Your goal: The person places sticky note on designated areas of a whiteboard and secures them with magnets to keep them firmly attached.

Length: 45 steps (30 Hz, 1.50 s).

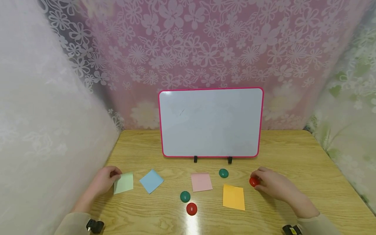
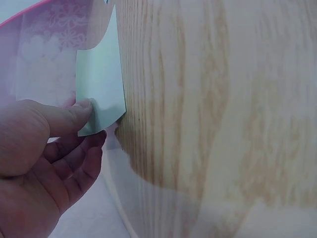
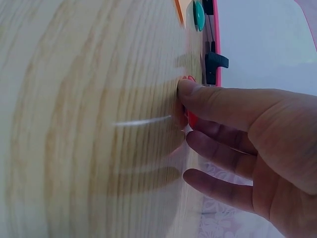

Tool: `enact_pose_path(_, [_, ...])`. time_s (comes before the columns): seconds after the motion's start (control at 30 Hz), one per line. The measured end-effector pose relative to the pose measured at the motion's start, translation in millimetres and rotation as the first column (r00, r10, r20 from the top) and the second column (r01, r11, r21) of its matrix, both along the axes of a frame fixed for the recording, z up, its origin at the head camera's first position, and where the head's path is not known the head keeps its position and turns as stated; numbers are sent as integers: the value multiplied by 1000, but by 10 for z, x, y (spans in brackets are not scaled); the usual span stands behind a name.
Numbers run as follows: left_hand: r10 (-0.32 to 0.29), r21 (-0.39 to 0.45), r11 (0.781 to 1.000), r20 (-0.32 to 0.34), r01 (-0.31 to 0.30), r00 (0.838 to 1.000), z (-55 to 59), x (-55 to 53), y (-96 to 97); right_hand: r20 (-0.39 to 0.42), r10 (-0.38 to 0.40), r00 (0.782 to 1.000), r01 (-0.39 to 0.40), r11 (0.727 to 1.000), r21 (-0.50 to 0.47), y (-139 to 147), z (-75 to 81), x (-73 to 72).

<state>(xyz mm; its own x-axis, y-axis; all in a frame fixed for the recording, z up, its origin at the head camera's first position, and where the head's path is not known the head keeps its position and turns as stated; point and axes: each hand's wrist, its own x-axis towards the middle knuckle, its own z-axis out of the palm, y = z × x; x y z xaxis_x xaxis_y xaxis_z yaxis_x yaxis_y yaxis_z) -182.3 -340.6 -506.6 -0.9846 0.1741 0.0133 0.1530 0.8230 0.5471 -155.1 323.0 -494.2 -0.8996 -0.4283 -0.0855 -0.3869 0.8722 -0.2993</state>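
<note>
At the left of the table, my left hand [image 1: 106, 179] pinches the corner of a pale green sticky note [image 1: 124, 183]. In the left wrist view the thumb lies on the note's face, and the paper [image 2: 101, 74] curves up at its edge. Over on the right, my right hand [image 1: 274, 183] holds a round red magnet [image 1: 254, 182] between thumb and fingers. Those fingers cover much of the magnet [image 3: 191, 119] in the right wrist view. Nearest the left hand's note lies a blue sticky note [image 1: 151, 181]; an orange sticky note [image 1: 233, 197] lies left of the right hand.
A whiteboard [image 1: 211, 122] with a pink frame stands at the back on black feet. Between the hands lie a pink sticky note [image 1: 201, 182], two green magnets, one far [image 1: 224, 173] and one nearer [image 1: 185, 196], and another red magnet [image 1: 192, 209]. Floral curtains surround the wooden table [image 1: 158, 218].
</note>
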Motion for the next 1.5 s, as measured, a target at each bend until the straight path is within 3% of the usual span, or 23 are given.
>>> enact_pose_path(0.3, [19, 6, 1000, -22, -19, 1000, -18, -10, -19, 8, 7, 1000, -7, 1000, -5, 3, 7, 1])
enact_pose_path(0.67, [17, 35, 999, -28, -16, 999, 44, 9, 9, -8, 19, 1000, -19, 1000, -2, 6, -6, -4])
enact_pose_path(1.0, [36, 52, 998, -43, -34, 998, -3, 2, 8, -12, 0, 1000, 0, 1000, -15, -1, -18, -9])
enact_pose_path(1.5, [82, 97, 992, -55, -77, 995, 33, 0, 51, -72, 35, 997, -37, 999, -31, 26, -48, -17])
